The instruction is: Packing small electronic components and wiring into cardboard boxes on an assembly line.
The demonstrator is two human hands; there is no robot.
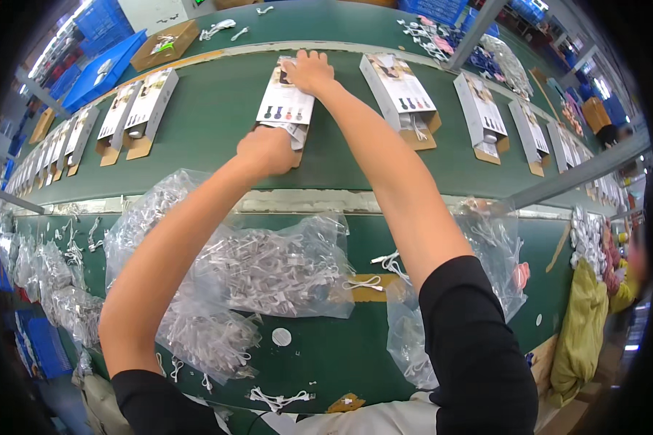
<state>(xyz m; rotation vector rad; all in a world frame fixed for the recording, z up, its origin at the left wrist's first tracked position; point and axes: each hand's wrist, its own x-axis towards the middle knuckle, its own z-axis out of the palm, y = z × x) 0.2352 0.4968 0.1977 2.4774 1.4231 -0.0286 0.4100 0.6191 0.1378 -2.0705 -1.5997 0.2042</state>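
A white printed box point(286, 98) with pictures of small fans lies lengthwise on the green conveyor belt, its open end toward me. My right hand point(310, 71) grips its far end, thumb on the top face and fingers spread over the edge. At the near opening, my left hand point(268, 150) is curled against the box mouth, beside a white paper flap point(295, 133). Its fingertips are hidden by the hand and box, so what they hold cannot be made out. To the right sits another open box point(401, 90), a white cable point(418, 129) showing in its mouth.
More open boxes line the belt on both sides point(151, 105) point(480, 109). Clear plastic bags of white cables point(276, 264) cover the near green table point(326, 355). Loose cables point(279, 397) lie near me. A metal post point(577, 174) slants at right; a cardboard tray point(165, 47) stands beyond the belt.
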